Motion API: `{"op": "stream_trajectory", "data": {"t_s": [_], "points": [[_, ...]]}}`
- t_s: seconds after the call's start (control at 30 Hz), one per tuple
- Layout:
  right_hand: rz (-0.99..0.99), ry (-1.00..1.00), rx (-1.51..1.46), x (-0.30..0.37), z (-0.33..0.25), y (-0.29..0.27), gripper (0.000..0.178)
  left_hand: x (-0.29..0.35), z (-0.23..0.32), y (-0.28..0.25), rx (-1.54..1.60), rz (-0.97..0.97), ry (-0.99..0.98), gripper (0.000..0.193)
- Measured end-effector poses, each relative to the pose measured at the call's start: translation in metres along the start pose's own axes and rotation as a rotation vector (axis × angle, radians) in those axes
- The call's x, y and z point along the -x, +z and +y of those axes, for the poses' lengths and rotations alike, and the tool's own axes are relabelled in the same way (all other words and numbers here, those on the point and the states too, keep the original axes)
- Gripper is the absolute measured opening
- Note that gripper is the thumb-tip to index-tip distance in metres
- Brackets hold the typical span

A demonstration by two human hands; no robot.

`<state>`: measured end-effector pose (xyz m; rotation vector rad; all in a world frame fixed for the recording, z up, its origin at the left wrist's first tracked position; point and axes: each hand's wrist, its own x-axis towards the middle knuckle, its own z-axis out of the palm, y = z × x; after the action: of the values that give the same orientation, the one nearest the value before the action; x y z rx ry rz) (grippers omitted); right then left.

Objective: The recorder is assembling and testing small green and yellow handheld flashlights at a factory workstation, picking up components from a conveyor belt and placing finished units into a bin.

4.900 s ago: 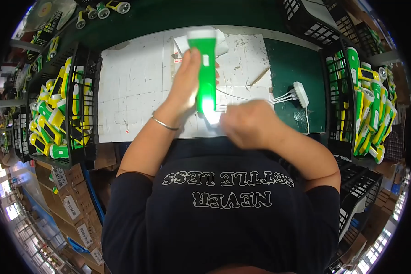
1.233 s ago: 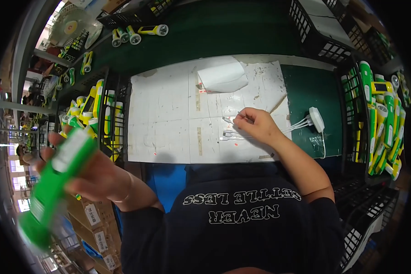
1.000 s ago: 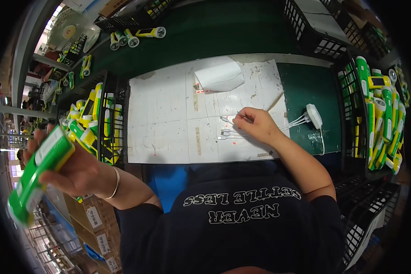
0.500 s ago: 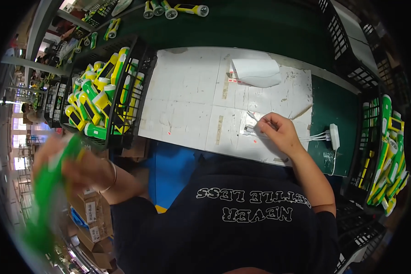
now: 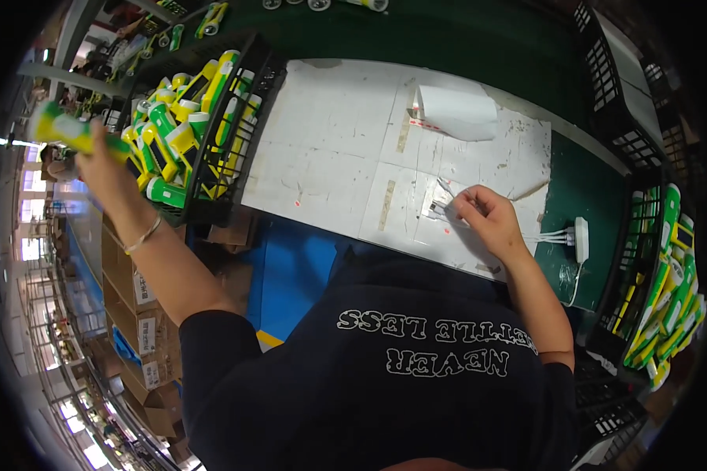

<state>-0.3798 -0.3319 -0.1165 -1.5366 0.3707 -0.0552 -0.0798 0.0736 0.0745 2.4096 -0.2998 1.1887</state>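
Observation:
At the far left my left hand [image 5: 106, 169] is closed round a green and yellow flashlight [image 5: 59, 129], raised beside the left crate. My right hand [image 5: 491, 224] pinches thin white charging cables [image 5: 445, 187] over the white board [image 5: 322, 118]; their plug ends stick out past the fingertips. Behind the wrist, these cables run to a white charger block [image 5: 580, 239]. Many green and yellow flashlights [image 5: 161, 118] fill the black crate [image 5: 247, 94] left of the board, some with dark panels on them.
A curled white sheet [image 5: 457, 114] lies on the board's far part. More flashlights [image 5: 675, 290] stand in a black crate [image 5: 624, 290] on the right, and several lie along the green table's [image 5: 479, 39] far edge. Cardboard boxes [image 5: 153, 337] sit low at the left.
My left hand has swung up and away, carrying the flashlight from low at the left to beside the left crate. The right hand stays over the board with the cables.

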Motion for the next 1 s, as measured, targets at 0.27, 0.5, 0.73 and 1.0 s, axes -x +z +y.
{"op": "stream_trajectory", "data": {"t_s": [0.27,0.5,0.73,1.0], "points": [[-0.007,0.010,0.005,-0.007,0.002,-0.001,0.017,0.050,-0.079,0.062,0.193,-0.728,-0.771,0.059],[-0.046,-0.016,0.003,-0.010,-0.001,0.003,0.016,0.011,-0.046,0.114,-0.312,-0.116,0.175,0.055],[-0.063,-0.120,0.179,0.003,-0.012,0.011,0.013,0.023,0.175,0.279,0.245,-0.403,0.561,0.053],[-0.106,0.028,0.089,0.000,-0.020,-0.020,0.021,0.035,0.173,0.487,0.056,-0.643,0.489,0.069]]}}
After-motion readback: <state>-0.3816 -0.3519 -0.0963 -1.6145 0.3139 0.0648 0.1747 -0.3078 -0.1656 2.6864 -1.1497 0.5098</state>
